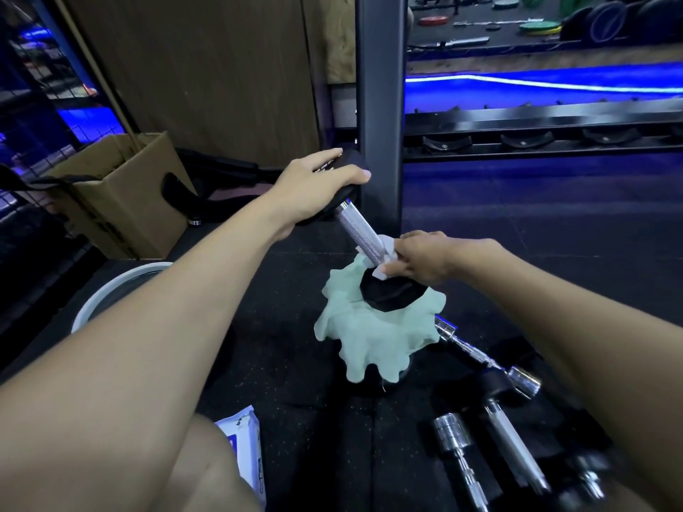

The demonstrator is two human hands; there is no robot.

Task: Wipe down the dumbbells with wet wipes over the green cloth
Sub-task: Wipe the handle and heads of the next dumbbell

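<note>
Black gym flooring, green cloth under the tilted dumbbell.
Your left hand is gripping its upper head; your right hand is pinching a wipe round the handle's lower end.

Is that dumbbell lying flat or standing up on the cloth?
Standing, tilted. The dumbbell rests its lower head on the green cloth, while the left hand holds the upper head.

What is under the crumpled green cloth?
The crumpled pale green cloth is draped over something dark and rounded, peeking out at its bottom edge. What it is stays hidden. The black dumbbell's lower head stands on top.
</note>
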